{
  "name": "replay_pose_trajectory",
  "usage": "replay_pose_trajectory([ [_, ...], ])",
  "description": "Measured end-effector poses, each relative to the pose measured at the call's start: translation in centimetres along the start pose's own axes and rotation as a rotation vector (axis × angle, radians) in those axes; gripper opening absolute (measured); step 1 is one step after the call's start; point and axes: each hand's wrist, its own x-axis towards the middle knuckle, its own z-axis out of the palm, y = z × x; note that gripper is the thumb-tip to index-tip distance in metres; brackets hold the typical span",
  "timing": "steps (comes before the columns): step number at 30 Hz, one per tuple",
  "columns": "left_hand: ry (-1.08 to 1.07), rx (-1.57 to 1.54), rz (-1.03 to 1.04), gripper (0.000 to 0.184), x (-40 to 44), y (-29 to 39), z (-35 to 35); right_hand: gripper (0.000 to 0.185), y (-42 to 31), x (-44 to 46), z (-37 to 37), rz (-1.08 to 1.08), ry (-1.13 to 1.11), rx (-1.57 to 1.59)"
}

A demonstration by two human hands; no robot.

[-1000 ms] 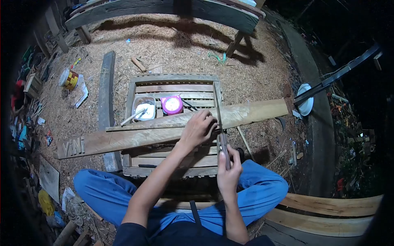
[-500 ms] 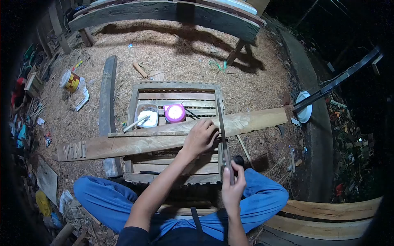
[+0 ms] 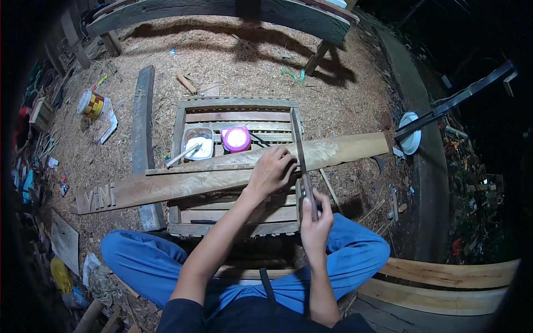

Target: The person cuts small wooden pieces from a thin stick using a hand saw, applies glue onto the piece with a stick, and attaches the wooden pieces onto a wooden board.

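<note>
A long wooden plank (image 3: 172, 190) lies slanted across a slatted wooden frame (image 3: 239, 103), with raised wooden letters (image 3: 100, 197) at its left end. On the plank rests a thin wooden strip (image 3: 194, 168). My left hand (image 3: 271, 171) is closed over the strip's right part, fingers bent down on it; the fingertips are partly hidden. In my right hand (image 3: 316, 225) is a long, narrow dark tool that looks like a saw (image 3: 308, 191), seen nearly edge-on. Its blade crosses the plank just right of my left fingers. Where it meets the strip cannot be made out.
Behind the plank, a tub of white paste (image 3: 204, 149) with a stick in it stands beside a pink-rimmed lamp (image 3: 236, 139). A beam (image 3: 142, 116) lies on the left under the plank. A bench (image 3: 222, 19) stands at the back; a bucket (image 3: 91, 105) is farther left.
My right hand has moved the saw slightly forward, away from my body. A round black object near that hand no longer shows. My left hand stays on the strip; the view has tilted slightly.
</note>
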Motion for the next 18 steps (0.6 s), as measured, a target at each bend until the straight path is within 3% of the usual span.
replay_pose_trajectory([
  [3, 0.032, 0.026, 0.021, 0.016, 0.2, 0.0, 0.1, 0.030, -0.6, -3.7, -2.1, 0.126, -0.011, -0.013],
  [6, -0.005, -0.002, -0.012, 0.017, 0.0, -0.2, 0.2, 0.030, -0.5, -2.0, -0.5, -0.006, 0.029, 0.001],
  [8, -0.024, 0.003, -0.001, 0.017, 0.0, -0.4, 0.3, 0.031, -0.1, 0.7, 0.6, 0.068, -0.028, -0.043],
  [12, 0.029, 0.013, 0.009, 0.016, 0.2, -0.1, 0.2, 0.030, 0.2, -3.8, -1.5, 0.049, 0.002, -0.033],
  [13, 0.028, 0.020, 0.009, 0.016, 0.2, -0.1, 0.2, 0.030, -0.4, -4.8, -2.4, 0.156, -0.013, -0.011],
  [16, 0.024, 0.009, 0.025, 0.016, 0.0, -0.2, 0.3, 0.030, 0.6, -2.4, -0.9, -0.041, 0.031, 0.029],
  [18, -0.002, 0.012, -0.004, 0.015, -0.1, 0.0, 0.1, 0.032, -0.3, 0.7, 0.1, 0.044, -0.033, -0.009],
])
